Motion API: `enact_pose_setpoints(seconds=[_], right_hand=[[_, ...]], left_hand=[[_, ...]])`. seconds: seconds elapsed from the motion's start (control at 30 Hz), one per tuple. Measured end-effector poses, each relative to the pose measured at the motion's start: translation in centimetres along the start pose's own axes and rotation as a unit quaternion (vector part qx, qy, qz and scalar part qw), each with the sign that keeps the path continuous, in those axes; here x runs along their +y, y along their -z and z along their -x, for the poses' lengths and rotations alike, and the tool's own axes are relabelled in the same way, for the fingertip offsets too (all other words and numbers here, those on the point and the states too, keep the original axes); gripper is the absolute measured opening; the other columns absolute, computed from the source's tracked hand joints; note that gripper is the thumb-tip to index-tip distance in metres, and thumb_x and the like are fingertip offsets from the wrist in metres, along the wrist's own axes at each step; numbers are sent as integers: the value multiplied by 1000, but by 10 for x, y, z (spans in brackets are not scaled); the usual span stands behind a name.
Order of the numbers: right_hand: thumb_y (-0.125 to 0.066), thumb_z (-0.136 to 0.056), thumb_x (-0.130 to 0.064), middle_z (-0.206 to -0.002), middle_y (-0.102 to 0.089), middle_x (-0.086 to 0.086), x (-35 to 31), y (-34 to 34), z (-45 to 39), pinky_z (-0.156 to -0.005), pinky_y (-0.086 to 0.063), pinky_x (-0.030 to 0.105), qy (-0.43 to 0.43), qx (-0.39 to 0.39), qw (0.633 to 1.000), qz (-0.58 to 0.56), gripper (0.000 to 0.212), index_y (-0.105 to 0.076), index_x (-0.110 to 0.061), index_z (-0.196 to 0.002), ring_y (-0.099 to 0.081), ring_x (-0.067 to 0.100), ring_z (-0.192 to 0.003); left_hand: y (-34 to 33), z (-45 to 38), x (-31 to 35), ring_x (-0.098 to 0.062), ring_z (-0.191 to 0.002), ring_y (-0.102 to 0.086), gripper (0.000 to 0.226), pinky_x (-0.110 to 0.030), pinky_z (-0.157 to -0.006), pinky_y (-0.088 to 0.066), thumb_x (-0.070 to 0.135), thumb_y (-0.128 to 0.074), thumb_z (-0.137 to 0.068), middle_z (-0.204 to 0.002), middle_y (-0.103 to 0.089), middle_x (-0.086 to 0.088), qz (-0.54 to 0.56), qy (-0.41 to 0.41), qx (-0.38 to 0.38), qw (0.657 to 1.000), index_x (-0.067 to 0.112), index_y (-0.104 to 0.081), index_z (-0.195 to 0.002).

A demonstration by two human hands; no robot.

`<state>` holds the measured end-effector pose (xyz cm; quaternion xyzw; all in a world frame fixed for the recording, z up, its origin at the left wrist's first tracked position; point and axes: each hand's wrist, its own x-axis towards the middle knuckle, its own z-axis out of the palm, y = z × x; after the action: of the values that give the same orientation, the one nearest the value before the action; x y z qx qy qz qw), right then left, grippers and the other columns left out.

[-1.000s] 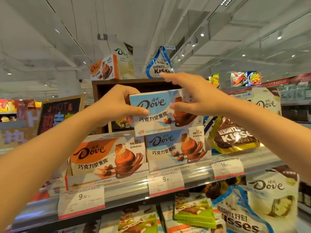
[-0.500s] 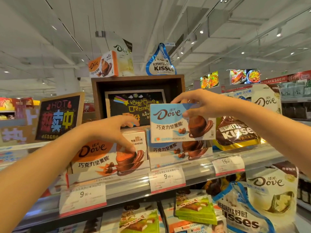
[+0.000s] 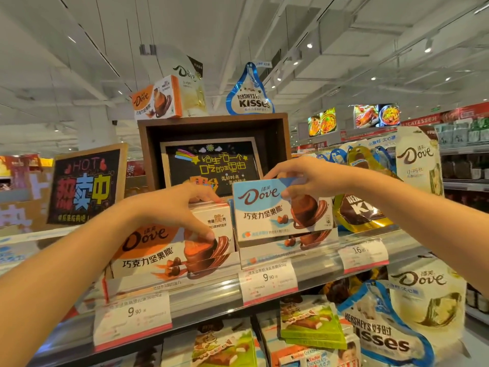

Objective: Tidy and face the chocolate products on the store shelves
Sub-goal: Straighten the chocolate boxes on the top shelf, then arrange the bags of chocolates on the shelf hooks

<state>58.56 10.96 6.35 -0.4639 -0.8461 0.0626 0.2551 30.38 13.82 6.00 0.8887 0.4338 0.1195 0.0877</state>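
My right hand grips the top right edge of a blue Dove box, which stands upright at the shelf front over another blue box of which only the lower edge shows. My left hand rests on the front orange Dove box, thumb on its face and fingers curled over its top edge. Both rows sit on the upper shelf behind a clear rail with price tags.
A brown Hershey's Kisses bag stands right of the blue box. A wooden display crate with a chalkboard sign stands behind. Dove bags hang at the right. Green chocolate packs and a blue Kisses bag fill the lower shelf.
My right hand carried the blue Dove box down from in front of the crate onto the blue row. My left hand let go of it and moved down onto the orange box.
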Motion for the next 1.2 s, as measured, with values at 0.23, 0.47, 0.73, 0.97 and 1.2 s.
enact_pose_setpoints(seconds=[0.23,0.47,0.73,0.97,1.2], right_hand=[[-63,-87,-12,-123,-51,-3,8,-22,-8,-76,-58,25,10,32,999,33,38,-53,-30,-119,-51,15,-117],[-67,-84,-28,-124,-49,-3,12,-45,-9,-97,-43,40,15,92,991,97,35,-59,-28,-118,-43,15,-117],[-62,-87,-34,-116,-57,-2,11,-55,-5,-83,-54,38,16,119,988,96,40,-54,-26,-126,-54,17,-109],[-56,-92,-25,-137,-48,-1,27,-31,22,-100,-38,22,92,192,976,53,47,-44,-20,-137,-44,11,-125],[-59,-82,-16,-99,-56,0,92,23,73,-82,-43,24,157,365,917,41,19,-63,-11,-99,-55,12,-95]], left_hand=[[0,-1,0,-5,-102,-59,56,-34,-92,-50,36,-80,-67,-114,-57,15,-3,0,-5,1000,39,-51,-115],[1,-4,-6,-8,-99,-62,59,-39,-90,-52,43,-81,-65,-113,-59,13,-11,-3,-17,1000,41,-49,-115],[1,-5,-5,-6,-94,-66,54,-37,-86,-54,40,-80,-67,-109,-64,14,-34,1,-26,999,41,-48,-110],[-1,-15,44,-7,-109,-52,65,-32,-93,-47,65,-76,-52,-117,-52,16,-136,33,40,989,40,-50,-105],[-50,-71,129,-1,-84,-61,34,-23,-74,-49,52,-78,-63,-87,-64,13,11,-63,253,965,29,-62,-82]])
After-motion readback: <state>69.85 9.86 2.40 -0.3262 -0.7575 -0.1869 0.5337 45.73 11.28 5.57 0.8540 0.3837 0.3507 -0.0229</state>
